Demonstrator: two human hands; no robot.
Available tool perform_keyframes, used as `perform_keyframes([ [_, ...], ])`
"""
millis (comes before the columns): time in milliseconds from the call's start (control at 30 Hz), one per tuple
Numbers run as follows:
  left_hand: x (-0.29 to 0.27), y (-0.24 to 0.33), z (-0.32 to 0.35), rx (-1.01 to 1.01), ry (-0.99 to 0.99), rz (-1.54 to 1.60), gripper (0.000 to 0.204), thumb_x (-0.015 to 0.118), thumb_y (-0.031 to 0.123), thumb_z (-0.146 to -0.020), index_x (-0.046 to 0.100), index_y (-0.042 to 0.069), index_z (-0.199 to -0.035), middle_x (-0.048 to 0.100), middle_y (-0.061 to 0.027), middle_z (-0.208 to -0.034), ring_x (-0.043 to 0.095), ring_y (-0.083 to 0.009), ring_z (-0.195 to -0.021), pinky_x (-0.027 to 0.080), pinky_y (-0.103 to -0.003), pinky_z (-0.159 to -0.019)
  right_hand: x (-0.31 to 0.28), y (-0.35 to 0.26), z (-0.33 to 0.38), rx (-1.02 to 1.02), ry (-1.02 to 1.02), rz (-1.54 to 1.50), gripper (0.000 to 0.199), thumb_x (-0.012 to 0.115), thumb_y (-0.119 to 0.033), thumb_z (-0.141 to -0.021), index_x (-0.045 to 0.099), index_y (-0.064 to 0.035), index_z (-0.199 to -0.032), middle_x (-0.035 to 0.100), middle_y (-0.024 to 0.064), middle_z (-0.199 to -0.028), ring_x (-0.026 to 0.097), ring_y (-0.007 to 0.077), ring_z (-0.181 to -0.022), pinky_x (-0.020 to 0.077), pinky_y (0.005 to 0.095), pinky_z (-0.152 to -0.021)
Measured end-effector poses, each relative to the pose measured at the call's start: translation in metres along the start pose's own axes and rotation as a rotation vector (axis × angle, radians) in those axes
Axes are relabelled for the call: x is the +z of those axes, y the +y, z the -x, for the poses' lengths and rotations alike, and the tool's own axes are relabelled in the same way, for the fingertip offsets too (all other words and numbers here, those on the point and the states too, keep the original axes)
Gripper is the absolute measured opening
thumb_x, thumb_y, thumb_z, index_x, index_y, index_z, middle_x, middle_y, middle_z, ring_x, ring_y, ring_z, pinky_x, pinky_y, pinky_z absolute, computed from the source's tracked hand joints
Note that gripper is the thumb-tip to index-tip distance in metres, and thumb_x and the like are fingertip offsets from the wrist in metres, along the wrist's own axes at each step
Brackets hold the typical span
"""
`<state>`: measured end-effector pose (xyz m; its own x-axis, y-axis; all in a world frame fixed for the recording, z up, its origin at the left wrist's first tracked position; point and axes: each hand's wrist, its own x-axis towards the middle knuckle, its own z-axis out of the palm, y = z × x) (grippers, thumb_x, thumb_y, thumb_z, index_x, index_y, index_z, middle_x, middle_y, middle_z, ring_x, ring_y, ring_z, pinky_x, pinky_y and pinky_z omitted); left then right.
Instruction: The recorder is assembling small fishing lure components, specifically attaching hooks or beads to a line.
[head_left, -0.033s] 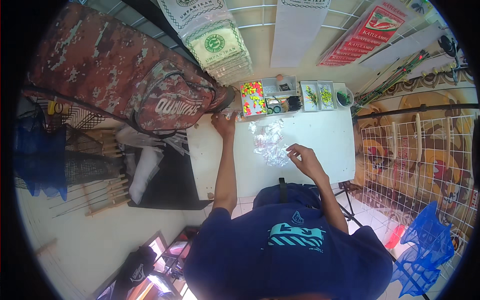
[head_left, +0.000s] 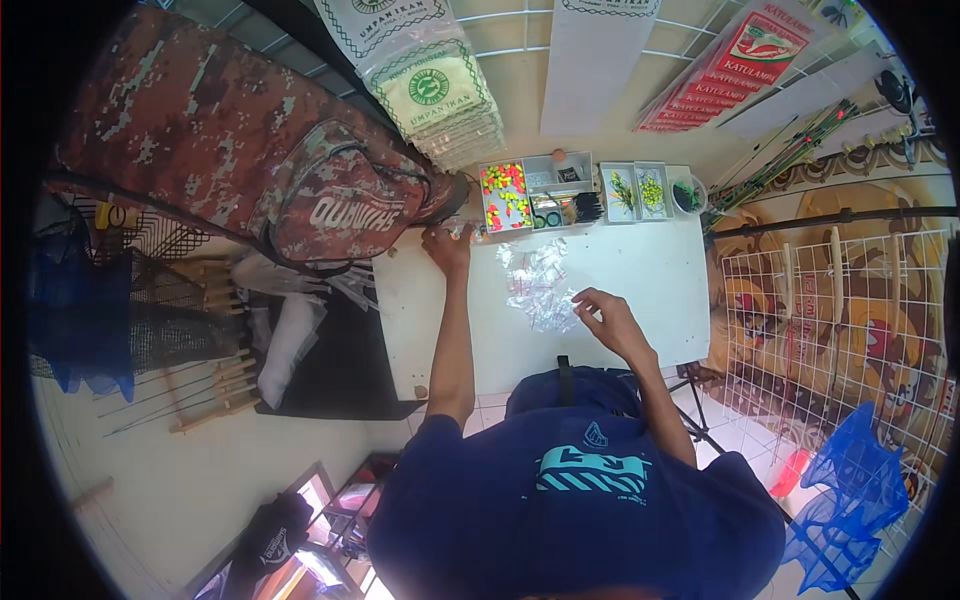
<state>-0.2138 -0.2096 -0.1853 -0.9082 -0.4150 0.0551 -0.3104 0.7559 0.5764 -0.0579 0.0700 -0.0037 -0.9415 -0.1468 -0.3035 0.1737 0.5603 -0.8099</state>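
White tabletop (head_left: pixel 655 290) is strewn with clear plastic packets (head_left: pixel 540 285), piled just left of the right hand (head_left: pixel 607 320); its fingers are loosely parted, and nothing is seen held. Left hand (head_left: pixel 447 248) is placed beside the end of a camouflage bag (head_left: pixel 330 200); its grip cannot be told. Compartment tray (head_left: pixel 527 180) is set beyond, to its right. No shift is seen since the earlier frame, so work is logged unchanged.

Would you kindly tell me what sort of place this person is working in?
Probably a fishing-tackle shop or stall: blue netting shows at the lower right, red packets hang at the upper right, and a divided box holds small, brightly coloured pieces.
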Motion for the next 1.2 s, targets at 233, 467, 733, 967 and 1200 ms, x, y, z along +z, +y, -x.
perform_keyframes([
  [233,0.001,0.001,-0.001,-0.038,-0.033,-0.036,0.07,0.085,0.031,-0.068,0.05,-0.003,-0.117,0.043,-0.0207,-0.126,0.043,-0.0396,-0.113,0.038,-0.048,-0.096,-0.003,0.002,0.002,-0.008,0.018,0.023,0.019,0.063,-0.013,-0.088,0.064,-0.0023,-0.104,0.069,0.0159,-0.09,0.065,0.032,-0.083,0.0508,0.0398,-0.075],
  [467,0.007,-0.013,-0.002,-0.017,-0.02,0.021,0.067,0.085,0.023,-0.068,0.049,-0.004,-0.118,0.043,-0.0225,-0.128,0.043,-0.0407,-0.114,0.038,-0.048,-0.098,-0.002,-0.004,0.003,0.002,-0.005,0.019,0.019,0.063,-0.012,-0.088,0.064,-0.0022,-0.103,0.069,0.0163,-0.091,0.065,0.0319,-0.083,0.0508,0.0399,-0.075],
  [733,0.001,-0.013,0.0,0.059,-0.022,0.034,0.069,0.085,0.024,-0.068,0.048,-0.005,-0.118,0.044,-0.0231,-0.128,0.043,-0.042,-0.114,0.037,-0.051,-0.098,-0.001,-0.002,0.004,-0.005,-0.009,0.032,0.019,0.063,-0.014,-0.088,0.064,-0.0029,-0.104,0.069,0.0158,-0.091,0.065,0.0316,-0.084,0.0503,0.0401,-0.077],
  [967,-0.009,-0.014,0.003,0.044,0.019,0.162,0.062,0.08,0.019,-0.073,0.049,-0.003,-0.122,0.046,-0.0227,-0.125,0.044,-0.0398,-0.113,0.036,-0.049,-0.098,0.0,0.011,0.002,0.002,0.003,0.012,0.02,0.063,-0.013,-0.087,0.064,-0.0023,-0.104,0.069,0.0165,-0.091,0.066,0.0311,-0.083,0.0511,0.0396,-0.075],
  [1200,-0.017,0.023,0.087,0.046,0.259,0.376,0.039,0.067,0.014,-0.086,0.053,0.001,-0.121,0.054,-0.0162,-0.115,0.048,-0.0318,-0.109,0.039,-0.042,-0.093,0.028,0.127,-0.004,0.163,0.137,-0.144,0.015,0.058,-0.008,-0.088,0.066,-0.0027,-0.1,0.07,0.0135,-0.079,0.068,0.0195,-0.072,0.0525,0.0309,-0.067],
])
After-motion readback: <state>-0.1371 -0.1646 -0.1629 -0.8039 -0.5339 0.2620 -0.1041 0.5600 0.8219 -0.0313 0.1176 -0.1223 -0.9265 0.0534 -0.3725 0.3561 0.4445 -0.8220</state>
